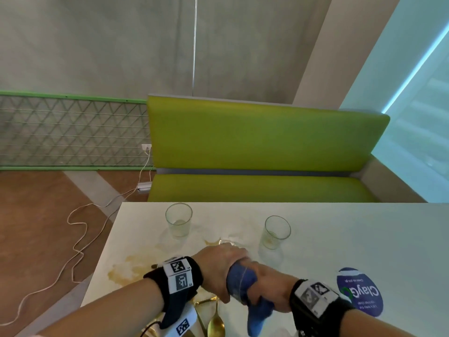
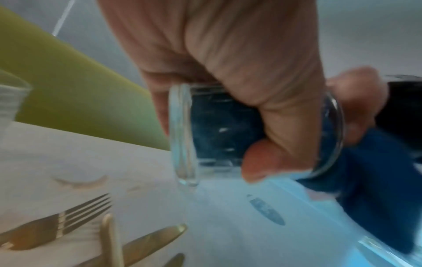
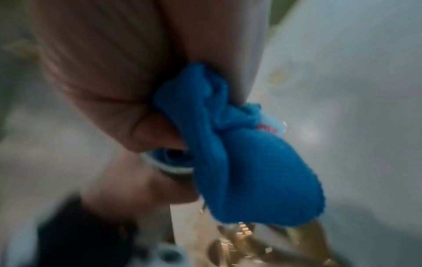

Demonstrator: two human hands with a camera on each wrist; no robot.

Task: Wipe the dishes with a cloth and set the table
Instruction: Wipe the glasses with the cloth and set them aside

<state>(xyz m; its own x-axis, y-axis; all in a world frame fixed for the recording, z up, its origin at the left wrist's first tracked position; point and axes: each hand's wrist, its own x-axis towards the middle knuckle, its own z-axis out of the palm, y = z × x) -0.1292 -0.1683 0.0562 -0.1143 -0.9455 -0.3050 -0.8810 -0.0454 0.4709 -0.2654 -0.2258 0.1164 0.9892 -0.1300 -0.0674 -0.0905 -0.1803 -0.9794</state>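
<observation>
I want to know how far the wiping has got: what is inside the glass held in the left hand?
Blue cloth fills the glass; its tail hangs from the right hand. The left hand covers part of the wall.

A bright blue cloth (image 1: 244, 287), gold cutlery (image 2: 146, 243), a lime-green bench (image 1: 262, 152), a white table (image 1: 340, 229) with brownish stains.

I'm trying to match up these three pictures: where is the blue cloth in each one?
Head: blue cloth low centre, stuffed into the glass between both hands.
Left wrist: right side, trailing from the glass mouth.
Right wrist: centre, bunched and hanging.
Shared landmark: the gold cutlery below.
</observation>
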